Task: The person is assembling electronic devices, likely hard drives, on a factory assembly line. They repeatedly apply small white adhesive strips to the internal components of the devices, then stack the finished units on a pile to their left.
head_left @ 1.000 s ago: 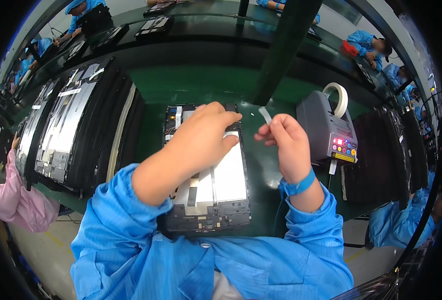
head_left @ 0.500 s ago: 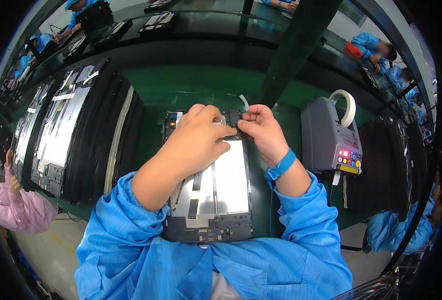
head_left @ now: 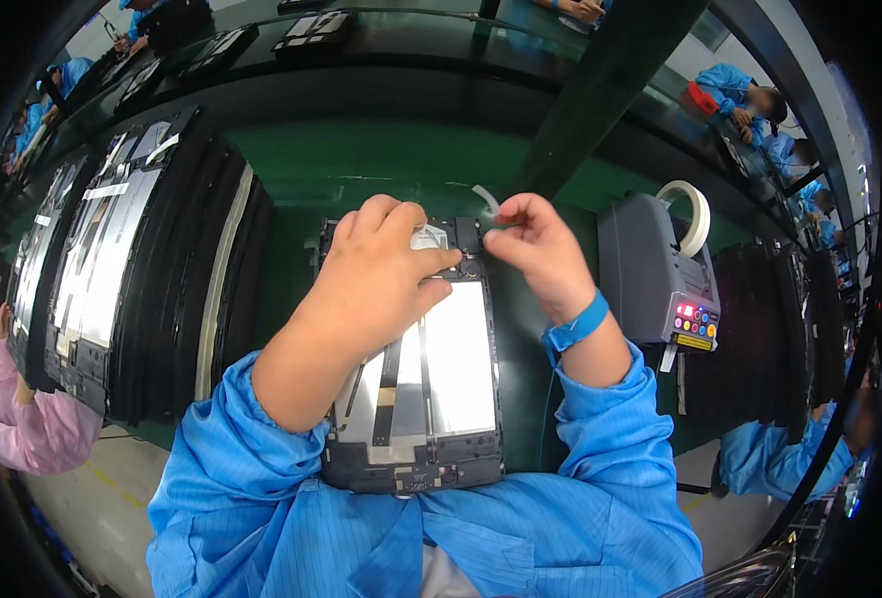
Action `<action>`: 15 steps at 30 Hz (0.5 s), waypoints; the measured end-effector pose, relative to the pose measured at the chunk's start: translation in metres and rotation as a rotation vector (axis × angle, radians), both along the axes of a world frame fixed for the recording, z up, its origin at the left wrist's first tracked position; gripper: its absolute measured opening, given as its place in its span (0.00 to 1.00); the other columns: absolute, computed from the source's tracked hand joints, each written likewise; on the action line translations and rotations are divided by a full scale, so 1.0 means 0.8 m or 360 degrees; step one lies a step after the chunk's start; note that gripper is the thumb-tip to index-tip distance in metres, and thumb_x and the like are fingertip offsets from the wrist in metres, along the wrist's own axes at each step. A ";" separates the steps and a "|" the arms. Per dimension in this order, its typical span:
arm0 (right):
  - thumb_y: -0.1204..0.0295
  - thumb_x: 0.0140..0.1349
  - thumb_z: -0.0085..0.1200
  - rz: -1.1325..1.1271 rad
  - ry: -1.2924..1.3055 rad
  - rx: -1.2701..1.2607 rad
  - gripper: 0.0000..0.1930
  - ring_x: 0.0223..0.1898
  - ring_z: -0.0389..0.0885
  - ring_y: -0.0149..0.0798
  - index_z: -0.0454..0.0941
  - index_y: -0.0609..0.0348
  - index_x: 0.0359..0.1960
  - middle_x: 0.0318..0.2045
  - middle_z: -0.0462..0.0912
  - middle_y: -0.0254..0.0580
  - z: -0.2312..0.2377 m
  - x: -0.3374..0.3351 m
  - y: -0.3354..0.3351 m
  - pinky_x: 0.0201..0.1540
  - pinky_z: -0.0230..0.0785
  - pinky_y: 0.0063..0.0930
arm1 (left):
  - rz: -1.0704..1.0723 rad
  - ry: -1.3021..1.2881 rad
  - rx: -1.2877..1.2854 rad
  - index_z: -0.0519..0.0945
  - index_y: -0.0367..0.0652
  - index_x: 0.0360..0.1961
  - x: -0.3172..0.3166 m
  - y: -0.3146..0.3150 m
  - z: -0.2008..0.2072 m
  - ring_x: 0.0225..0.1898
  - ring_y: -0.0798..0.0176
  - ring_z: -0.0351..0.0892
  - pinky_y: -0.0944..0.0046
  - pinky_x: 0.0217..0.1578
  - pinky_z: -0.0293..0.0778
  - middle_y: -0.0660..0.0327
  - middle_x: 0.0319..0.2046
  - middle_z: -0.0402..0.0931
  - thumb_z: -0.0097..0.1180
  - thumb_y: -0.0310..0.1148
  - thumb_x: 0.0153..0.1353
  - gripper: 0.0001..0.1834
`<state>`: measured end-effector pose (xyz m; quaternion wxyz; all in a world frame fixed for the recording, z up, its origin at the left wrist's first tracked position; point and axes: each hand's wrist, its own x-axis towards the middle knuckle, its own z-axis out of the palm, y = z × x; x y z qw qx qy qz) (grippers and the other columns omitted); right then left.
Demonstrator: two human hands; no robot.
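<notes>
A tablet (head_left: 463,359) with its back off lies in front of me, showing a silver battery area, a dark ribbon cable and black end sections. My left hand (head_left: 386,261) rests on its upper part, index finger stretched toward the top right corner, thumb apart; the palm hides the upper left portion. Just beyond that corner, my right hand (head_left: 545,254) has its thumb and index finger bent together. A short whitish strip of tape (head_left: 485,198) sticks up at those fingertips. A blue band (head_left: 577,323) circles my right wrist.
Right of the tablet stands a grey tape dispenser (head_left: 650,269) with a white tape roll (head_left: 698,221). Upright rows of tablets (head_left: 102,259) fill the left, with more dark ones (head_left: 765,319) at right. A green post (head_left: 605,90) rises beyond. Co-workers sit around.
My right hand has drawn slightly right, away from the tablet's top right corner, with the tape strip at its fingertips. My left hand has shifted a little left on the tablet.
</notes>
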<state>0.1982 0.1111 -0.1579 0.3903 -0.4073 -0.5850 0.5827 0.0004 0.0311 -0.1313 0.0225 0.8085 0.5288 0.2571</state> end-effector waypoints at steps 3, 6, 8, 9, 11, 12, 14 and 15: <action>0.75 0.52 0.62 0.0022 0.0037 -0.0066 0.17 0.35 0.71 0.26 0.70 0.62 0.42 0.37 0.71 0.35 0.013 0.002 0.003 0.40 0.67 0.19 | -0.0033 -0.0053 0.0006 0.85 0.52 0.41 -0.001 0.001 -0.002 0.57 0.50 0.63 0.49 0.56 0.60 0.56 0.48 0.71 0.65 0.34 0.47 0.16; 0.76 0.49 0.63 0.0133 -0.0046 -0.0069 0.20 0.35 0.70 0.27 0.69 0.62 0.43 0.37 0.70 0.35 -0.017 -0.005 0.010 0.40 0.68 0.19 | -0.0077 -0.0062 0.0024 0.85 0.52 0.41 0.001 0.004 -0.004 0.59 0.48 0.62 0.48 0.57 0.60 0.56 0.49 0.70 0.65 0.33 0.47 0.16; 0.76 0.47 0.63 0.0139 -0.0018 -0.0139 0.22 0.36 0.69 0.27 0.67 0.61 0.45 0.37 0.68 0.36 -0.012 -0.011 0.008 0.40 0.68 0.20 | -0.0075 -0.0078 0.0007 0.85 0.52 0.41 -0.001 0.003 -0.008 0.60 0.47 0.61 0.48 0.58 0.59 0.56 0.50 0.70 0.65 0.33 0.47 0.16; 0.76 0.46 0.63 0.0141 -0.0004 -0.0174 0.24 0.36 0.69 0.28 0.67 0.61 0.45 0.37 0.67 0.36 -0.010 -0.012 0.008 0.41 0.68 0.20 | -0.0096 -0.0075 0.0009 0.85 0.52 0.41 -0.001 0.003 -0.008 0.60 0.46 0.60 0.47 0.58 0.59 0.56 0.50 0.70 0.65 0.33 0.47 0.16; 0.76 0.45 0.63 0.0200 -0.0047 -0.0209 0.26 0.37 0.68 0.29 0.65 0.61 0.47 0.37 0.66 0.37 -0.012 -0.013 0.012 0.41 0.68 0.21 | -0.0140 -0.0069 0.0011 0.85 0.52 0.40 -0.002 0.003 -0.008 0.61 0.45 0.60 0.46 0.58 0.59 0.55 0.50 0.70 0.65 0.33 0.47 0.16; 0.76 0.44 0.63 0.0207 -0.0066 -0.0202 0.27 0.37 0.68 0.29 0.65 0.61 0.47 0.38 0.66 0.38 -0.011 -0.013 0.013 0.41 0.68 0.21 | -0.0112 -0.0050 0.0017 0.85 0.53 0.41 -0.002 0.003 -0.007 0.61 0.45 0.60 0.45 0.58 0.59 0.55 0.50 0.70 0.65 0.33 0.48 0.15; 0.76 0.45 0.63 0.0203 -0.0078 -0.0175 0.26 0.37 0.69 0.29 0.66 0.61 0.46 0.38 0.67 0.38 -0.010 -0.012 0.012 0.41 0.68 0.21 | -0.0065 -0.0017 0.0027 0.85 0.53 0.41 -0.002 0.003 -0.006 0.61 0.44 0.60 0.44 0.58 0.58 0.55 0.50 0.70 0.65 0.34 0.48 0.15; 0.76 0.46 0.63 0.0195 -0.0070 -0.0154 0.24 0.37 0.69 0.28 0.66 0.61 0.46 0.38 0.68 0.37 -0.009 -0.010 0.012 0.40 0.68 0.21 | -0.0044 -0.0008 0.0029 0.85 0.54 0.41 -0.001 0.003 -0.005 0.61 0.44 0.59 0.44 0.58 0.58 0.55 0.50 0.70 0.65 0.34 0.48 0.16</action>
